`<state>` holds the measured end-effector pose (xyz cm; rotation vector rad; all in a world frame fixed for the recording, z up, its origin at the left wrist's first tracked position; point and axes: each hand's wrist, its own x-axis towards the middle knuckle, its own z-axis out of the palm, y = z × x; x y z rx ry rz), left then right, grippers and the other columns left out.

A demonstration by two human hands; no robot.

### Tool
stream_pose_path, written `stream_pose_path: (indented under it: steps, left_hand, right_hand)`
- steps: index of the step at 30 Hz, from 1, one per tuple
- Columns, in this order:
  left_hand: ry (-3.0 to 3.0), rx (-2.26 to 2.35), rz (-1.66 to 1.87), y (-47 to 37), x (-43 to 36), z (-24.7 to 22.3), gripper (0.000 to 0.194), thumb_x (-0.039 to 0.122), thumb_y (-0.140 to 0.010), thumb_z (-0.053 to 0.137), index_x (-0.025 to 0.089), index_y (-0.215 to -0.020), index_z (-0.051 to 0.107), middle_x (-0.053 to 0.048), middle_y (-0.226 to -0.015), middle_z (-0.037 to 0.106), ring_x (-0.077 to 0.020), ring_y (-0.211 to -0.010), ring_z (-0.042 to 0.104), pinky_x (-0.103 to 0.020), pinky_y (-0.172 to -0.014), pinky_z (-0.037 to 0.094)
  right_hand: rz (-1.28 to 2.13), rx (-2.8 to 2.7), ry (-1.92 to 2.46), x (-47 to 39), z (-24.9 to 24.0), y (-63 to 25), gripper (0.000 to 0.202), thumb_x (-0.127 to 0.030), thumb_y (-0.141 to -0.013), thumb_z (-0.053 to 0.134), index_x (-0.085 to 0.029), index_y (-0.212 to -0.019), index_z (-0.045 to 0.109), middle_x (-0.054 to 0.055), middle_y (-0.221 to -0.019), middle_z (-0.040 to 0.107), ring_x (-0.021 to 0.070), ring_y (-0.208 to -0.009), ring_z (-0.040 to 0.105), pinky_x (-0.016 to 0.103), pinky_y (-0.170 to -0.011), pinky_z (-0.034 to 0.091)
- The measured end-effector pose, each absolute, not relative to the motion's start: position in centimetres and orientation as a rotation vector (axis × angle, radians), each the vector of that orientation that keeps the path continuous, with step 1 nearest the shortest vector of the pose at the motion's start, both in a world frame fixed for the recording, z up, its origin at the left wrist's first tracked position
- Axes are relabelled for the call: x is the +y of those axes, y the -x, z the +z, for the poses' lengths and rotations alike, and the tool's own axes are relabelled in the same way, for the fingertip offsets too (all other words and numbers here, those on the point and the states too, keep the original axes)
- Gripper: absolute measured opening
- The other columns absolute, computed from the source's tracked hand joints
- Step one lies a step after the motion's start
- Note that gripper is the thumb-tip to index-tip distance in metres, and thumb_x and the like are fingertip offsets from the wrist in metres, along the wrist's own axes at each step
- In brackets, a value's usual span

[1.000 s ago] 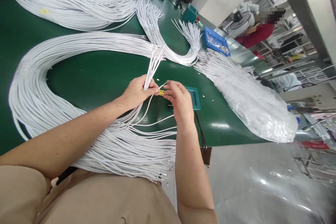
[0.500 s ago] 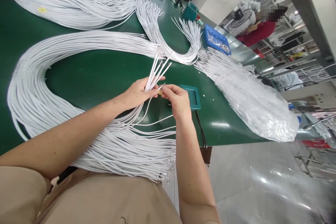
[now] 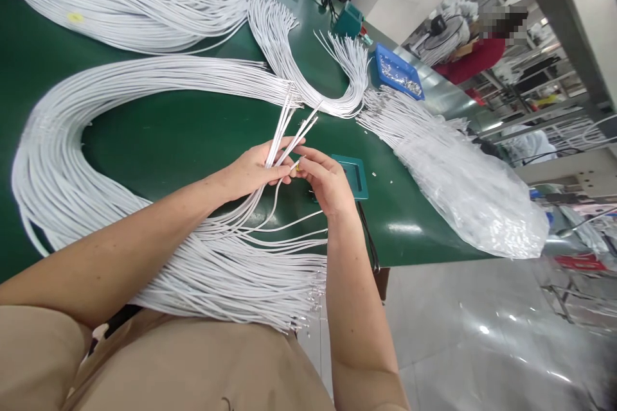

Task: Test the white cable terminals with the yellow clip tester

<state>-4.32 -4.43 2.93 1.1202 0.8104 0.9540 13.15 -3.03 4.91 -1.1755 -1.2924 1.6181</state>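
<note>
My left hand [image 3: 258,170] is closed round several white cables [image 3: 277,138], whose metal-tipped ends fan out above the fingers. One cable end sticks out lower, between my thumb and my right hand [image 3: 328,180]. The right fingers are bent around that end, thumb and fingers close together at it. A small yellow thing shows at the fingertips, too small to name. Below my hands the held cables run back into a large bundle of white cables [image 3: 231,282], which curves left around the table and lies close to my body.
Further white cable bundles [image 3: 144,0] lie at the back of the green table [image 3: 193,125]. A teal tray-like fixture [image 3: 357,176] sits right of my hands. Behind it are a blue tray [image 3: 398,70] of small parts and a plastic-wrapped cable bundle [image 3: 472,186]. A person [image 3: 472,61] works beyond.
My right hand has turned and shifted slightly right, its fingers spreading a little at the cable end. Two of the cable ends in my left hand have moved slightly. The bundles lie as before.
</note>
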Motion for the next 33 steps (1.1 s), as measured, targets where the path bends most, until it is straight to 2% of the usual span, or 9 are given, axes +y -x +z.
stream_pose_path:
  steps: [4, 7, 14, 16, 19, 21, 26, 31, 33]
  left_hand:
    - [-1.132, 0.82, 0.955, 4.3, -4.5, 3.2, 0.054, 0.017, -0.085, 0.06, 0.018, -0.139, 0.049, 0.0, -0.082, 0.058, -0.0106, -0.071, 0.059, -0.022, -0.059, 0.044]
    - [-1.125, 0.833, 0.952, 4.3, -4.6, 3.3, 0.05, 0.017, -0.085, 0.06, 0.02, -0.135, 0.054, -0.001, -0.083, 0.058, -0.0105, -0.074, 0.059, -0.023, -0.062, 0.045]
    - [-1.056, 0.753, 0.941, 4.3, -4.4, 2.1, 0.038, 0.022, -0.085, 0.064, 0.021, -0.123, 0.062, -0.001, -0.087, 0.058, -0.0095, -0.077, 0.059, -0.021, -0.065, 0.046]
    - [-1.038, 0.746, 0.945, 4.2, -4.4, 2.1, 0.037, 0.022, -0.084, 0.065, 0.021, -0.121, 0.062, 0.0, -0.085, 0.058, -0.0092, -0.074, 0.058, -0.02, -0.062, 0.046]
    - [-1.089, 0.782, 0.946, 4.2, -4.4, 2.4, 0.034, 0.022, -0.085, 0.065, 0.02, -0.119, 0.062, 0.0, -0.081, 0.058, -0.0093, -0.07, 0.057, -0.021, -0.06, 0.045]
    - [-1.111, 0.821, 0.943, 4.2, -4.4, 2.7, 0.033, 0.021, -0.084, 0.064, 0.019, -0.117, 0.062, 0.0, -0.079, 0.057, -0.0097, -0.069, 0.057, -0.021, -0.059, 0.045]
    - [-1.116, 0.873, 0.945, 4.3, -4.3, 2.8, 0.035, 0.019, -0.084, 0.063, 0.02, -0.12, 0.06, 0.001, -0.078, 0.057, -0.0099, -0.069, 0.059, -0.021, -0.06, 0.047]
    - [-0.995, 0.816, 0.931, 4.3, -4.2, 2.7, 0.035, 0.017, -0.084, 0.065, 0.019, -0.118, 0.06, 0.0, -0.08, 0.058, -0.0087, -0.069, 0.059, -0.021, -0.06, 0.046]
    - [-0.881, 0.774, 0.924, 4.3, -4.2, 2.8, 0.034, 0.012, -0.081, 0.065, 0.017, -0.115, 0.061, 0.001, -0.077, 0.057, -0.0089, -0.068, 0.06, -0.02, -0.056, 0.043]
  right_hand:
    - [1.532, -1.277, 1.202, -3.4, 5.3, -13.1, 0.015, -0.03, -0.073, 0.076, -0.021, -0.085, 0.076, -0.002, -0.077, 0.07, 0.0112, -0.073, 0.06, 0.03, -0.081, 0.049]
    - [1.397, -1.248, 1.285, -3.9, 5.5, -12.7, 0.016, -0.031, -0.068, 0.08, -0.02, -0.078, 0.074, -0.002, -0.074, 0.069, 0.0114, -0.069, 0.06, 0.029, -0.076, 0.05]
    - [1.003, -1.43, 1.353, -5.1, 5.5, -11.0, 0.01, -0.027, -0.075, 0.066, -0.022, -0.07, 0.06, -0.005, -0.069, 0.062, 0.011, -0.066, 0.055, 0.027, -0.068, 0.046]
    - [1.097, -1.357, 1.371, -5.1, 5.4, -10.9, 0.01, -0.026, -0.074, 0.062, -0.022, -0.067, 0.056, -0.005, -0.063, 0.056, 0.0106, -0.059, 0.049, 0.027, -0.063, 0.045]
    - [1.588, -1.109, 1.345, -4.6, 5.2, -11.2, 0.013, -0.026, -0.07, 0.058, -0.022, -0.061, 0.05, -0.006, -0.054, 0.044, 0.009, -0.048, 0.038, 0.027, -0.054, 0.043]
    - [1.703, -0.996, 1.368, -4.3, 5.2, -11.5, 0.013, -0.03, -0.07, 0.058, -0.021, -0.063, 0.053, -0.006, -0.055, 0.045, 0.0084, -0.046, 0.035, 0.027, -0.051, 0.043]
    - [1.267, -1.231, 1.438, -4.4, 5.3, -11.7, 0.03, -0.047, -0.077, 0.063, -0.022, -0.093, 0.066, -0.002, -0.075, 0.059, 0.0111, -0.065, 0.052, 0.026, -0.067, 0.049]
    - [0.841, -1.765, 1.428, -4.8, 5.3, -11.7, 0.013, -0.033, -0.085, 0.059, -0.021, -0.083, 0.064, 0.001, -0.082, 0.067, 0.015, -0.076, 0.06, 0.029, -0.076, 0.047]
    - [0.579, -1.945, 1.401, -4.9, 5.3, -12.0, 0.017, -0.028, -0.09, 0.051, -0.021, -0.078, 0.062, 0.003, -0.08, 0.065, 0.016, -0.077, 0.058, 0.03, -0.077, 0.045]
